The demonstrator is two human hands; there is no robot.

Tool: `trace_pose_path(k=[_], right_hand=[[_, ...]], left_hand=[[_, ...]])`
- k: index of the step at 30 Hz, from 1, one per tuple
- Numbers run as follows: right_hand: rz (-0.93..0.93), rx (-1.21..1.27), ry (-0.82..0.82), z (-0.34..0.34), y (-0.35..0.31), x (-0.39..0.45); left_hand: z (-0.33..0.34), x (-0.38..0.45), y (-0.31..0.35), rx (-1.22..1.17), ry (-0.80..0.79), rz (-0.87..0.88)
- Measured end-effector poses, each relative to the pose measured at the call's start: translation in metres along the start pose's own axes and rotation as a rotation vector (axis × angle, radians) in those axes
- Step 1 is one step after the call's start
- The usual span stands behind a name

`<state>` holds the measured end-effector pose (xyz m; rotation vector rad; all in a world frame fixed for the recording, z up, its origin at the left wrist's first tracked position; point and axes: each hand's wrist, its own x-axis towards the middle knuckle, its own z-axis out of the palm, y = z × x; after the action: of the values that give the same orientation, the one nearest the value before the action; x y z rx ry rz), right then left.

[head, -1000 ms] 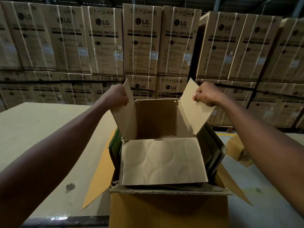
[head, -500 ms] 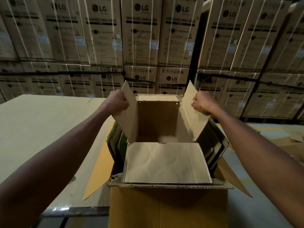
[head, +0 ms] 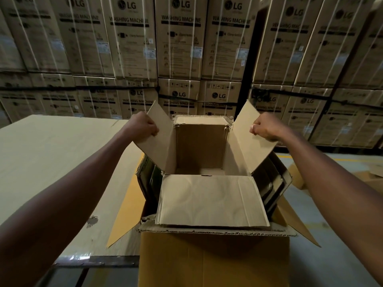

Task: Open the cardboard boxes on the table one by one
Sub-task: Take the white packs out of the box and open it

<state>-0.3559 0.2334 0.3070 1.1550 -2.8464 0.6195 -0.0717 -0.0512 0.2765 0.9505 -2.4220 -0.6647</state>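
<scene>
A small brown cardboard box (head: 199,146) stands inside a larger open carton (head: 213,257) at the table's near right corner. My left hand (head: 143,126) grips the small box's left flap (head: 159,139) and my right hand (head: 264,127) grips its right flap (head: 246,139). Both flaps are spread upward and outward. The near flap (head: 211,201) lies folded toward me and the far flap stands upright. The small box's inside looks empty. Dark flat items (head: 271,187) are wedged between the two boxes.
The pale table top (head: 51,162) stretches to the left, with a dark metal edge (head: 95,261) near me. Stacked washing-machine cartons (head: 178,38) form a wall behind. On the floor at the right lie loose cardboard pieces (head: 371,179).
Both hands have pulled the side flaps further apart and outward. The view has tilted slightly downward and closer to the box.
</scene>
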Motion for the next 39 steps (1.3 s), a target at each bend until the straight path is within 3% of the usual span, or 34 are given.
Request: trace_pose_path(k=[7, 12, 17, 25, 39], right_hand=[[0.094, 0.068, -0.157, -0.004, 0.046, -0.005], [0.116, 0.080, -0.156, 0.024, 0.072, -0.011], [0.135, 0.074, 0.012, 0.045, 0.081, -0.021], [0.147, 0.025, 0.095, 0.056, 0.075, -0.028], [-0.114, 0.384, 0.107, 0.044, -0.013, -0.092]], left_hand=[[-0.003, -0.011, -0.034, 0.127, -0.063, 0.007], [0.015, -0.017, -0.045, 0.331, 0.023, -0.075], [0.023, -0.024, -0.052, 0.281, 0.030, -0.096], [0.027, -0.048, -0.042, 0.259, 0.001, -0.094], [0.036, -0.108, -0.008, -0.028, 0.260, 0.109]])
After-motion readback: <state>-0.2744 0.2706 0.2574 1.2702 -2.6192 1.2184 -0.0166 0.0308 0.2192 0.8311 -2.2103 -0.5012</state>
